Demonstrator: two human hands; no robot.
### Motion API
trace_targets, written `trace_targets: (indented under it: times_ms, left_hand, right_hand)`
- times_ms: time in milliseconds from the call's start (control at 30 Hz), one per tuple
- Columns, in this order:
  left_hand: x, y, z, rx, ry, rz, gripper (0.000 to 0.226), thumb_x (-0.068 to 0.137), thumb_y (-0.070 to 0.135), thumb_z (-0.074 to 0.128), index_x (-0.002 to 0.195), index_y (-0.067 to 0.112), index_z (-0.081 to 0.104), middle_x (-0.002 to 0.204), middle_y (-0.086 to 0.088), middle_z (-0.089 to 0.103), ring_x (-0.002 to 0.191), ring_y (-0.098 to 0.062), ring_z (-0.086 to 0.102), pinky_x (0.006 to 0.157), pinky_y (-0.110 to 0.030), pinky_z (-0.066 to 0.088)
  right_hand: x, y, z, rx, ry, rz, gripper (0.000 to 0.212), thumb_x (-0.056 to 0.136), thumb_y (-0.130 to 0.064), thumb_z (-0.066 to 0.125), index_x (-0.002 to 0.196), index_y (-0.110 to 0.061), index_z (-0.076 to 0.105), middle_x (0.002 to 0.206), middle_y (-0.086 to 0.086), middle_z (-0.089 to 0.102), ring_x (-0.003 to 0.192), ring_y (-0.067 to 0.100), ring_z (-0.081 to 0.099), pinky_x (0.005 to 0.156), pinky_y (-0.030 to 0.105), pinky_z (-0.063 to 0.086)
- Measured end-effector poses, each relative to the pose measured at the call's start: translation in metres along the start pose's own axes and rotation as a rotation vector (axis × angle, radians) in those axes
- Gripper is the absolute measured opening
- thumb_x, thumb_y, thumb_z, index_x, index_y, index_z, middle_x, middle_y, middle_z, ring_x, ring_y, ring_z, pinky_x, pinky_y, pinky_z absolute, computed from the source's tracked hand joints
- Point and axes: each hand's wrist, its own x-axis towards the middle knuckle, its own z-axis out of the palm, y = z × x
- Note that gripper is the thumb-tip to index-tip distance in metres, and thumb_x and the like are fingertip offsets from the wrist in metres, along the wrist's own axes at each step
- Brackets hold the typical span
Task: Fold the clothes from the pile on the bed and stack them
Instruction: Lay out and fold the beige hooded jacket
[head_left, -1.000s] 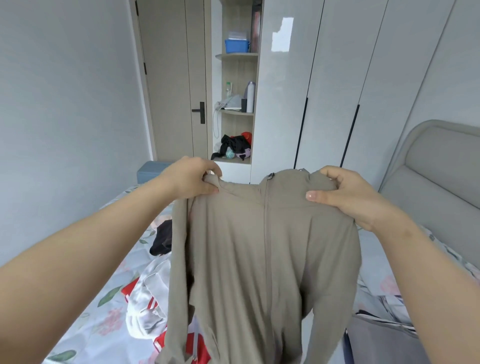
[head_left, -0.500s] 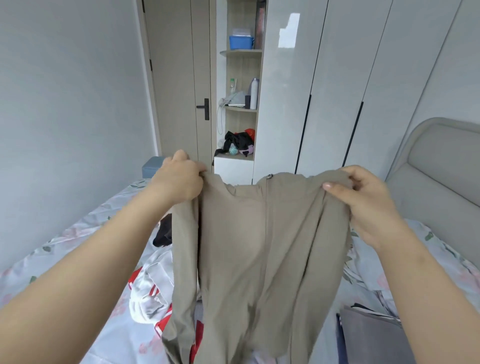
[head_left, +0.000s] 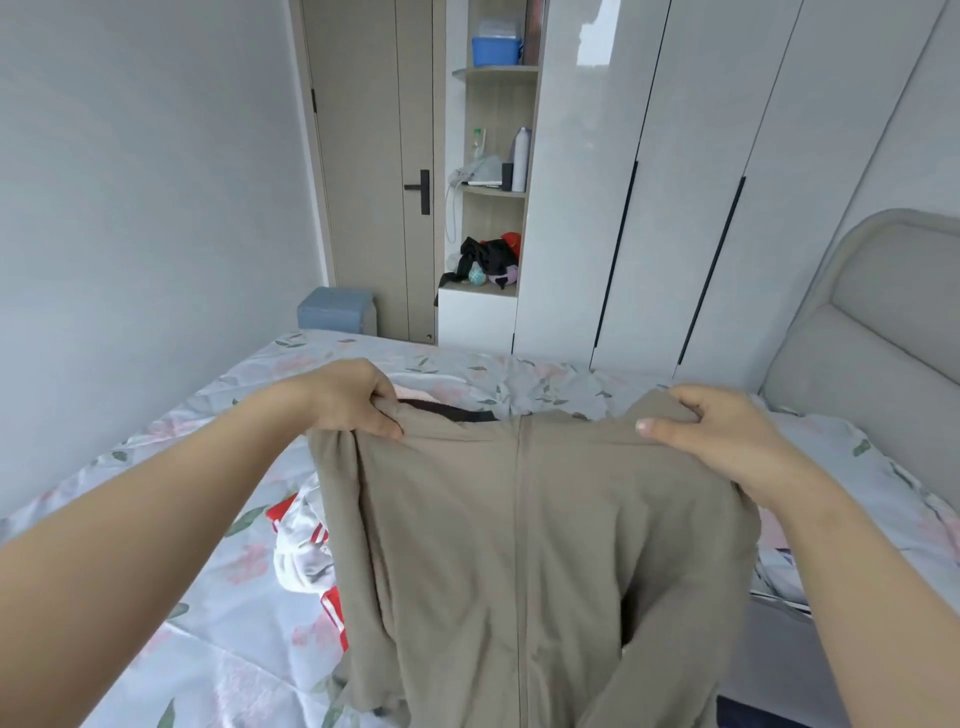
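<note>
Across the middle of my view hangs a taupe, smooth-knit zip-front jacket (head_left: 519, 545). It is held up by its shoulders above the pale floral bed sheet (head_left: 156, 571), and its lower part drapes out past the bottom edge. A straight vertical placket runs down its centre, and the cloth falls in soft, matte folds. I can make out no print on its front.

The left hand (head_left: 353, 400), left of centre, has its fingers curled and pinches a bunched shoulder of the jacket between thumb and fingers. The right hand (head_left: 727, 436), right of centre, grips the other shoulder, with the thumb lying flat across the front and the fingers hooked over the top edge behind.

A black strip of garment (head_left: 447, 410) shows just behind the collar. Left of the jacket and partly under it lies a crumpled, shiny white garment with red stripes (head_left: 304, 545).

At the right edge rises a padded, rounded beige headboard (head_left: 883, 338). Glossy white wardrobe doors (head_left: 701, 156) with thin black vertical handles fill the upper right. In the open wooden shelves at upper centre sits a blue plastic tub (head_left: 496, 49). The bottles below it carry labels too small for me to read.
</note>
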Motion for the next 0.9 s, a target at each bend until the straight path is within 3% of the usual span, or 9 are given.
trace_targets:
  times_ms: [100,167,233,333,467,533,600,667,900]
  left_hand:
    - [0.004,-0.009,0.004,0.39,0.212,-0.072,0.027,0.092,0.025,0.053,0.067,0.016,0.047,0.083,-0.004,0.051,0.091,-0.026,0.048,0.077,-0.032,0.042]
    - [-0.001,-0.017,0.013,0.522,0.314,-0.131,0.019,0.096,0.03,0.045,0.09,0.021,0.061,0.105,-0.005,0.05,0.108,-0.029,0.044,0.084,-0.034,0.038]
    - [-0.011,-0.026,0.022,0.469,0.395,-0.165,0.021,0.098,0.026,0.043,0.104,0.019,0.061,0.112,-0.01,0.045,0.105,-0.032,0.047,0.076,-0.035,0.041]
    - [-0.031,-0.04,0.027,0.07,0.459,-0.177,0.016,0.098,0.018,0.037,0.094,0.014,0.052,0.099,-0.015,0.055,0.087,-0.035,0.058,0.064,-0.033,0.045]
    - [-0.069,-0.039,0.02,-1.101,0.223,-0.274,0.015,0.103,0.019,0.032,0.102,0.015,0.047,0.075,-0.013,0.054,0.053,-0.025,0.064,0.051,-0.041,0.058]
    - [-0.09,-0.036,0.015,-1.37,0.123,-0.215,0.015,0.105,0.021,0.029,0.101,0.018,0.044,0.083,-0.017,0.06,0.065,-0.028,0.068,0.059,-0.049,0.058]
    - [-0.103,-0.033,0.011,-1.464,0.122,-0.118,0.021,0.105,0.023,0.028,0.088,0.022,0.041,0.088,-0.015,0.062,0.081,-0.029,0.065,0.079,-0.059,0.052]
    - [-0.114,-0.028,0.007,-1.475,0.182,-0.03,0.024,0.105,0.025,0.029,0.083,0.026,0.039,0.09,-0.009,0.064,0.092,-0.027,0.063,0.093,-0.063,0.043]
    - [-0.135,-0.006,-0.024,-1.431,0.374,0.264,0.019,0.102,0.023,0.032,0.09,0.032,0.044,0.108,0.003,0.067,0.115,-0.015,0.059,0.102,-0.051,0.036]
  right_hand:
    - [-0.012,0.001,0.004,-0.227,-0.213,0.114,0.009,0.074,-0.014,0.077,0.081,-0.011,0.071,0.074,-0.003,0.071,0.067,0.01,0.065,0.063,0.023,0.048]
    - [-0.018,0.005,0.013,-0.399,-0.131,0.131,0.028,0.078,-0.017,0.074,0.061,-0.003,0.057,0.059,0.002,0.055,0.058,0.016,0.051,0.054,0.026,0.034]
    - [-0.026,0.011,0.024,-0.637,0.032,0.117,0.047,0.086,-0.028,0.066,0.053,-0.013,0.036,0.059,0.001,0.042,0.066,0.021,0.046,0.058,0.03,0.029]
    - [-0.047,0.011,0.04,-0.811,0.289,0.161,0.046,0.093,-0.036,0.053,0.054,-0.021,0.033,0.08,0.008,0.05,0.096,0.03,0.048,0.075,0.037,0.042]
    - [-0.074,-0.013,0.064,-0.24,0.46,0.218,0.026,0.098,-0.023,0.044,0.073,-0.016,0.05,0.076,0.008,0.052,0.073,0.033,0.058,0.06,0.034,0.047]
    - [-0.09,-0.033,0.076,0.316,0.507,0.311,0.014,0.101,-0.019,0.038,0.097,-0.017,0.051,0.076,0.005,0.051,0.061,0.029,0.059,0.056,0.037,0.055]
    - [-0.103,-0.049,0.082,0.59,0.547,0.294,0.012,0.102,-0.02,0.033,0.106,-0.022,0.045,0.08,0.007,0.054,0.07,0.028,0.062,0.059,0.041,0.057]
    - [-0.113,-0.062,0.085,0.603,0.632,0.18,0.018,0.102,-0.022,0.032,0.092,-0.026,0.046,0.087,0.004,0.056,0.086,0.025,0.062,0.068,0.044,0.056]
    - [-0.118,-0.086,0.067,0.378,1.031,-0.228,0.018,0.081,-0.04,0.039,0.076,-0.052,0.052,0.085,-0.008,0.05,0.082,0.013,0.044,0.077,0.036,0.036]
